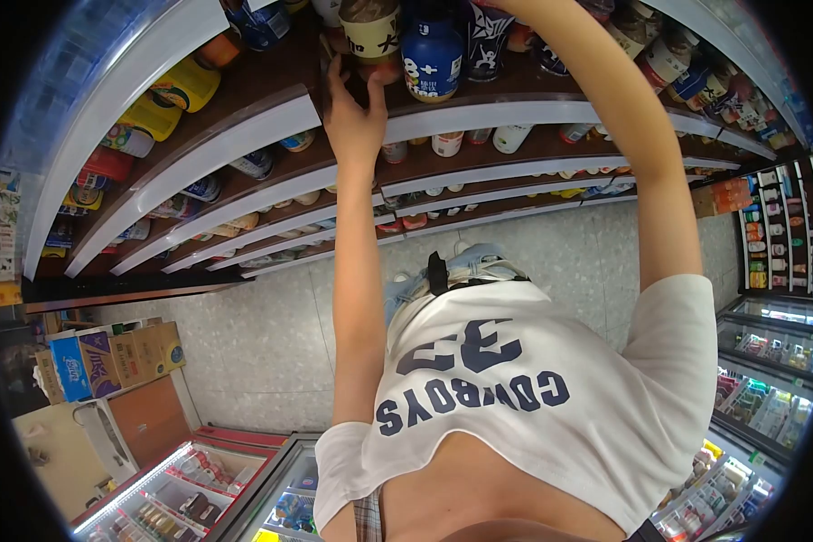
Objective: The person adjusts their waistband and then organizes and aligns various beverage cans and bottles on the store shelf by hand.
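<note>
My left hand [357, 113] is up at the top shelf, its thumb and fingers set apart around the lower part of a jar-like bottle [370, 38]. The bottle has a cream label with dark characters and a brownish body. Right of it stands a blue bottle [432, 59] with white print, then a black packet [488, 41] with a white figure. My right arm crosses the upper right. Only a sliver of my right hand [501, 4] shows at the top edge; its fingers and anything in them are hidden.
Curved shelf edges [506, 116] hold rows of bottles and jars. Yellow containers [185, 83] stand on the left of the shelf. Behind are cardboard boxes [140, 352], a red-framed cooler [190, 488] and lit glass fridges [759, 388]. Grey tile floor [262, 348] lies below.
</note>
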Demonstrator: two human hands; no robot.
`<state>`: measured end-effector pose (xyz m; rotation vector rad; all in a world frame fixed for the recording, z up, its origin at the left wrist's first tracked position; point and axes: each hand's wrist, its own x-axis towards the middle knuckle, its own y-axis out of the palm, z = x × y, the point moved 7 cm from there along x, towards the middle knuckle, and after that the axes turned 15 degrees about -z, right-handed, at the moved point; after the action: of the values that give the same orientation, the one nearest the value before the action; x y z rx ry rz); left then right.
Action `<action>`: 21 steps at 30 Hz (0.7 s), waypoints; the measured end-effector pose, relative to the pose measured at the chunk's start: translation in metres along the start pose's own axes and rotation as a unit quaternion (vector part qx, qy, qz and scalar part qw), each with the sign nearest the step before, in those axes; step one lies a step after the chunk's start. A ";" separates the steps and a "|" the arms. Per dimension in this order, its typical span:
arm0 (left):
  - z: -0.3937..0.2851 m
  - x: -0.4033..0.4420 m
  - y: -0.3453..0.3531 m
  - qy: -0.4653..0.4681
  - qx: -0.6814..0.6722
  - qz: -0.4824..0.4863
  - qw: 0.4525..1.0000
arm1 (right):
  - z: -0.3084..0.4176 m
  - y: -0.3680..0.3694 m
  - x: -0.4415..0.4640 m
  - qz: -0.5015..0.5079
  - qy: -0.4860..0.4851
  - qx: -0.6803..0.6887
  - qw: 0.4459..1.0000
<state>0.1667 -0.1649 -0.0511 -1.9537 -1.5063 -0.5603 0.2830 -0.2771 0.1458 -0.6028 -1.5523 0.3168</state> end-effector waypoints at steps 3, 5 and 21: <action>-0.004 0.006 0.003 -0.023 0.013 0.016 1.000 | 0.010 -0.032 -0.037 -0.052 0.071 0.032 0.996; -0.012 0.012 0.010 -0.039 0.041 0.039 0.998 | 0.013 -0.039 -0.073 -0.066 0.146 0.080 0.984; -0.034 0.006 0.020 0.005 -0.160 0.041 0.986 | 0.025 0.049 -0.183 -0.101 0.430 0.039 0.896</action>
<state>0.1892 -0.1874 -0.0260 -2.2383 -1.3893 -0.8164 0.2641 -0.3340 -0.0360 -0.4203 -0.7255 -0.0613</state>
